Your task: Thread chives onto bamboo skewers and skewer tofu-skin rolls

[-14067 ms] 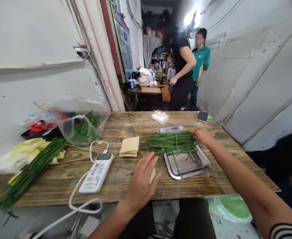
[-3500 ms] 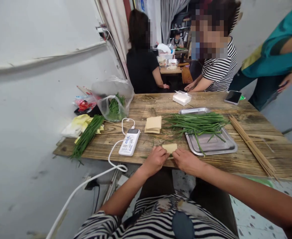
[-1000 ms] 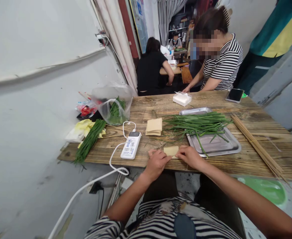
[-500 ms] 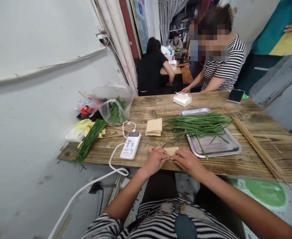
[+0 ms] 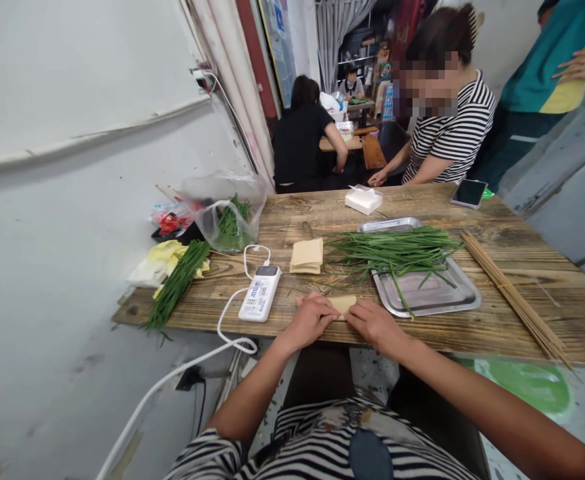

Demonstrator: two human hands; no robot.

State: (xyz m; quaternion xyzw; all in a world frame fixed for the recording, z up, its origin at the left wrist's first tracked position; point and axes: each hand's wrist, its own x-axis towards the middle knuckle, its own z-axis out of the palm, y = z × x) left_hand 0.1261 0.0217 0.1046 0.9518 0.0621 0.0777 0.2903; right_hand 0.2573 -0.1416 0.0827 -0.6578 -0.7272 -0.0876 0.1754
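Note:
Near the front edge of the wooden table, a pale tofu skin sheet (image 5: 342, 305) lies partly rolled between my hands. My left hand (image 5: 311, 316) grips its left end with bent fingers. At the right end, the fingers of my right hand (image 5: 372, 319) are closed on the same sheet. What is inside the roll is hidden by my fingers. Just beyond my hands sits a stack of square tofu skin sheets (image 5: 307, 256). Long green chives (image 5: 397, 248) lie across a metal tray (image 5: 425, 303) to the right of the stack.
A white power bank (image 5: 260, 293) with a cable stands to the left. Further left are a chive bundle (image 5: 178, 283) and a plastic bag (image 5: 246, 230). Bamboo skewers (image 5: 515, 297) lie at right. A tissue pack (image 5: 363, 199) and phone (image 5: 469, 193) sit near a seated person in stripes.
My fingers have shifted slightly on the tofu skin sheet, and a little more of it shows between them. The view has moved slightly. The seated person's hand shows more clearly.

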